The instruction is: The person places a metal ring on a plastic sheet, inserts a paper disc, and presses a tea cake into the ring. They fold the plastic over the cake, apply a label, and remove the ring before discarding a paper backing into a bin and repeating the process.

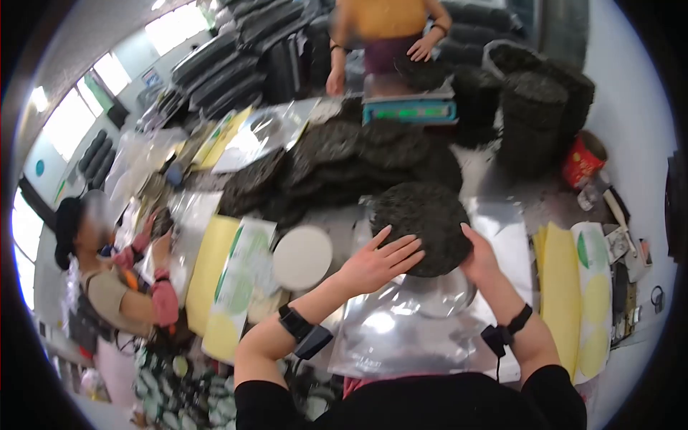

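A round, dark disc that looks like dried seaweed is in front of me, above clear plastic bags. My left hand lies on its lower left part with the fingers stretched out flat. At the right edge, my right hand grips the disc, thumb upward; its other fingers are partly hidden. Just beyond the disc, a long heap of similar dark discs spreads across the table. To the left of my left hand is a round white disc.
Printed yellow-and-white packaging sheets lie left and right. A digital scale stands behind the heap, near a person in yellow. Tall dark stacks and a red can are right. Another person works at left.
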Demonstrator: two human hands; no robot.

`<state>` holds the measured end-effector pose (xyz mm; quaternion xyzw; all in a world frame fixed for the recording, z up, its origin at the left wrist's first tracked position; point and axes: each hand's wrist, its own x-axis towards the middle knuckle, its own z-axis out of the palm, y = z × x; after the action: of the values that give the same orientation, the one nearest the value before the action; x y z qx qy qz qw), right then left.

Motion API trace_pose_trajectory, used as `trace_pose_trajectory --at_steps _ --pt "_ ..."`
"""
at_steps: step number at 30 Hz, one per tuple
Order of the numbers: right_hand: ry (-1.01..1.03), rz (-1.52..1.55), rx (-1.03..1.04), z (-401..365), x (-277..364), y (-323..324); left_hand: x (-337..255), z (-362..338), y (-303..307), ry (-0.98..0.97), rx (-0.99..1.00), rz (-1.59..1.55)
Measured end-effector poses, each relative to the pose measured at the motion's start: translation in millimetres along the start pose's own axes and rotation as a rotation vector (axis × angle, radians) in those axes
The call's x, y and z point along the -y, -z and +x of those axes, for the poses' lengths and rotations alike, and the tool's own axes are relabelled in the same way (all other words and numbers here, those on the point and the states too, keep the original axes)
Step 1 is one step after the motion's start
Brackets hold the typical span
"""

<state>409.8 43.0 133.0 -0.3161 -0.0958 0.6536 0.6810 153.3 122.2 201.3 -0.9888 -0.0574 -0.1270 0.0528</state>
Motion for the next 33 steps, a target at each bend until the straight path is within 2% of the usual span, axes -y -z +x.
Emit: trace_pose_trajectory --at_steps 1,2,4,5,6,7,10,13,15,17,20,22,23,24,25,26,29,32,33 --pt "0.018 -0.035 -0.005 -3 -15 6 -8 -16 3 0.060 0.006 0.077" --pt "0.061 -0.076 0.001 -1 -18 15 -9 -36 1 0.229 -0.070 -0.102" --pt "0.123 -0.027 -0.072 -10 -24 37 -4 -77 8 0.708 -0.322 -0.050" --pt "0.088 0.047 -0.121 -18 -18 44 -2 -99 3 0.790 -0.221 -0.008" --pt "0.085 0.131 -0.080 -27 -11 52 1 -123 -9 0.864 -0.111 0.032" --pt "0.147 0.140 -0.116 -34 -5 60 6 -141 -17 0.931 0.004 0.069" --pt "0.265 0.141 -0.185 -60 14 76 13 -163 -32 0.708 0.027 -0.111" --pt "0.297 0.184 -0.233 -81 26 97 -2 -138 8 0.730 0.109 -0.108" --pt "0.375 0.155 -0.347 -97 34 103 0 -143 4 0.592 0.107 0.010" --pt "0.421 0.135 -0.376 -111 45 100 2 -142 21 0.605 0.132 -0.023" --pt "0.448 0.160 -0.378 -124 52 119 -1 -100 63 0.969 -0.050 -0.033" --pt "0.468 0.159 -0.361 -122 58 137 -19 -46 31 0.399 -0.439 -0.047" --pt "0.496 0.161 -0.351 -120 59 145 -33 -22 -5 0.332 -0.278 -0.025" --pt "0.521 0.164 -0.339 -116 58 154 -61 10 -21 0.184 -0.243 -0.255" --pt "0.543 0.169 -0.327 -113 57 159 -85 35 -50 0.046 -0.134 -0.288" --pt "0.572 0.162 -0.315 -117 55 154 -105 51 -86 0.055 0.268 -0.188" --pt "0.651 0.076 -0.303 -130 53 136 -106 56 -124 0.150 0.089 -0.511" --pt "0.584 0.147 -0.400 -125 43 154 -82 78 -114 0.129 0.243 -0.223" --pt "0.575 0.091 -0.374 -125 45 142 -83 73 -129 0.094 0.253 -0.213"
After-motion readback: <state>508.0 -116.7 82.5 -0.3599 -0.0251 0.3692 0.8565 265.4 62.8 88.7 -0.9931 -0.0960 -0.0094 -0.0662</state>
